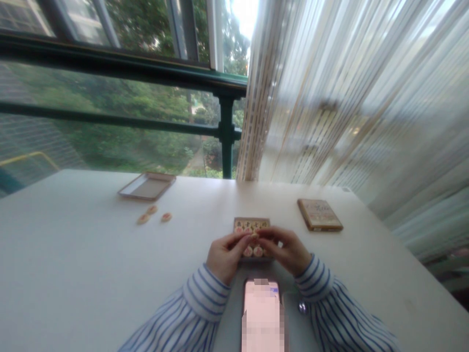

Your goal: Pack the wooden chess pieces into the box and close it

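A small open box [252, 220] filled with round Chinese chess pieces [258, 251] lies in front of me. Black-marked pieces fill its far row and red-marked ones show nearer. Over the box, my left hand [227, 252] and my right hand [287, 248] meet with fingers pinched on one pale round chess piece [254, 236]. Its marking cannot be read. Both hands hide the middle and sides of the box. Off to the left, three loose pieces lie on the table, one apart with a red mark [166, 217].
A shallow open box lid [147, 186] rests at the far left of the white table [91, 264]. A brown printed flat box [320, 215] lies at the right. A lit phone [262, 313] sits between my forearms. Window railing and a string curtain stand beyond the table.
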Tool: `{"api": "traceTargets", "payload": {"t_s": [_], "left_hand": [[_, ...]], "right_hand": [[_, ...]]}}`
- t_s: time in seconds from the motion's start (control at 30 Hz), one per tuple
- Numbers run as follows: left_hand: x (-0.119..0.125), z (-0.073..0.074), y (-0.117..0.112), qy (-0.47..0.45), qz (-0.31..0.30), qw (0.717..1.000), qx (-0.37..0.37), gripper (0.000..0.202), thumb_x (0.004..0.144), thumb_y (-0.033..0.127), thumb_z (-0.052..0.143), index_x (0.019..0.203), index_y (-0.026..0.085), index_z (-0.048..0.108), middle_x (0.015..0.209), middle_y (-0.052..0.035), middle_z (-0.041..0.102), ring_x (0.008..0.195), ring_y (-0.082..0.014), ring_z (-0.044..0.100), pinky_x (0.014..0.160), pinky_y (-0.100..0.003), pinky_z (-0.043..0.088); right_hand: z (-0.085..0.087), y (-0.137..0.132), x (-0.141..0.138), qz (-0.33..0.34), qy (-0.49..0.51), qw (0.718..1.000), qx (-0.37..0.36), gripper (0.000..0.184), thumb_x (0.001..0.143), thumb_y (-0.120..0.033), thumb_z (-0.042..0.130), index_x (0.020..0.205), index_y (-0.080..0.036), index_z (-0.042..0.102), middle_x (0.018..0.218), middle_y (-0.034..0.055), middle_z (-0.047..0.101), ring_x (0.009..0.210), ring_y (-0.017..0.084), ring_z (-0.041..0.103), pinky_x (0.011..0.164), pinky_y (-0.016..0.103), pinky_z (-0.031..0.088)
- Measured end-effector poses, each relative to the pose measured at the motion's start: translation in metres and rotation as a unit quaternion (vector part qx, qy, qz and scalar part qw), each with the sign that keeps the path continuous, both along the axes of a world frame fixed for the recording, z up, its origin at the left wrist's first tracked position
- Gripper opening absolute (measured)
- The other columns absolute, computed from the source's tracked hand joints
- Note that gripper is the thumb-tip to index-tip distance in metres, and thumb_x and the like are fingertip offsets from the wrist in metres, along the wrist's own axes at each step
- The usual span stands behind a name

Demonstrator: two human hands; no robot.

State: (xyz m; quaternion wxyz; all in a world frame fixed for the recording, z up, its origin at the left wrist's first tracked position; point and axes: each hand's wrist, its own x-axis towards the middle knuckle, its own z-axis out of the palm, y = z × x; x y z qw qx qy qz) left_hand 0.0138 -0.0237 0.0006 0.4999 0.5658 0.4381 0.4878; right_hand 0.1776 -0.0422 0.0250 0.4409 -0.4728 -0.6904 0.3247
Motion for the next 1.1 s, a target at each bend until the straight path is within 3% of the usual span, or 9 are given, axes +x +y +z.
{"api": "traceTargets", "payload": {"t_s": [0.13, 0.3, 0.6, 0.77, 1.1], "left_hand": [[0.001, 0.0, 0.0, -0.022, 0.027, 0.999, -0.03, 0.029, 0.065, 0.037, 0.066, 0.085, 0.016, 0.069, 0.086, -0.0059, 0.07, 0.086, -0.0201, 0.063, 0.083, -0.031, 0.047], [0.003, -0.001, -0.002, -0.064, 0.027, 0.995, -0.065, 0.034, 0.062, 0.039, 0.067, 0.084, 0.013, 0.07, 0.086, -0.008, 0.07, 0.082, -0.0212, 0.063, 0.073, -0.029, 0.05], [0.012, 0.005, -0.006, -0.102, 0.077, 0.991, -0.047, 0.033, 0.056, 0.041, 0.07, 0.073, 0.012, 0.07, 0.071, -0.0074, 0.07, 0.071, -0.0199, 0.064, 0.063, -0.027, 0.051], [0.009, 0.009, -0.008, -0.086, 0.055, 0.993, -0.058, 0.03, 0.06, 0.037, 0.069, 0.078, 0.012, 0.069, 0.077, -0.008, 0.07, 0.073, -0.0193, 0.064, 0.068, -0.028, 0.051], [0.005, 0.0, -0.005, -0.058, 0.032, 0.997, -0.04, 0.028, 0.063, 0.035, 0.068, 0.083, 0.015, 0.069, 0.083, -0.0067, 0.07, 0.079, -0.0194, 0.064, 0.074, -0.028, 0.05]], "right_hand": [[-0.003, 0.001, 0.0, 0.026, -0.012, 0.999, 0.045, 0.026, 0.072, -0.025, 0.062, 0.097, -0.018, 0.061, 0.076, 0.0036, 0.066, 0.062, 0.011, 0.057, 0.053, 0.023, 0.044], [-0.005, 0.002, 0.001, 0.027, -0.043, 0.993, 0.108, 0.028, 0.07, -0.022, 0.064, 0.097, -0.02, 0.06, 0.079, 0.0029, 0.063, 0.067, 0.012, 0.056, 0.06, 0.024, 0.045], [0.002, 0.001, 0.001, 0.034, -0.054, 0.986, 0.155, 0.025, 0.075, -0.023, 0.059, 0.101, -0.02, 0.058, 0.084, 0.0047, 0.063, 0.073, 0.013, 0.057, 0.066, 0.027, 0.048], [-0.001, 0.0, 0.0, 0.016, -0.06, 0.986, 0.157, 0.024, 0.075, -0.023, 0.059, 0.098, -0.02, 0.058, 0.08, 0.0036, 0.063, 0.069, 0.013, 0.057, 0.064, 0.026, 0.048], [0.001, 0.001, 0.003, 0.007, -0.124, 0.975, 0.187, 0.025, 0.075, -0.025, 0.059, 0.099, -0.02, 0.059, 0.082, 0.005, 0.064, 0.073, 0.015, 0.058, 0.067, 0.028, 0.047]]}}
